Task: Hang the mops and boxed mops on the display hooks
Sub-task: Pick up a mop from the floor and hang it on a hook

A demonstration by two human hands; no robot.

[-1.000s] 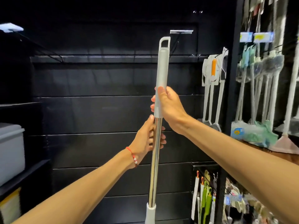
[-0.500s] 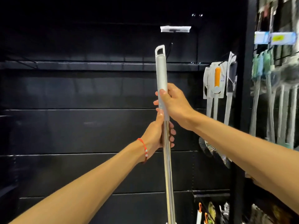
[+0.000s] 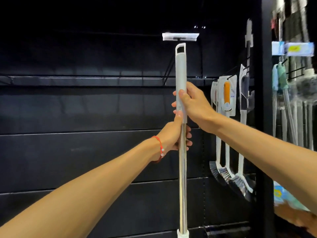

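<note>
I hold a mop (image 3: 182,177) upright in front of a black slat wall; its head is out of view below. My right hand (image 3: 193,105) grips the grey plastic handle sleeve, and my left hand (image 3: 173,136) grips the shiny metal pole just beneath it. The hanging loop (image 3: 180,48) at the handle's top sits just under a display hook's white label holder (image 3: 180,37). The hook's wire runs back to the wall behind the handle.
Long-handled brushes on cards (image 3: 226,121) hang from hooks to the right. Past a black upright post (image 3: 264,117), more mops and dusters (image 3: 295,100) hang under price tags (image 3: 293,48). The slat wall (image 3: 85,109) to the left is bare.
Both hands have raised the mop and shifted it right; the loop has risen from below the hook's label to just under it.
</note>
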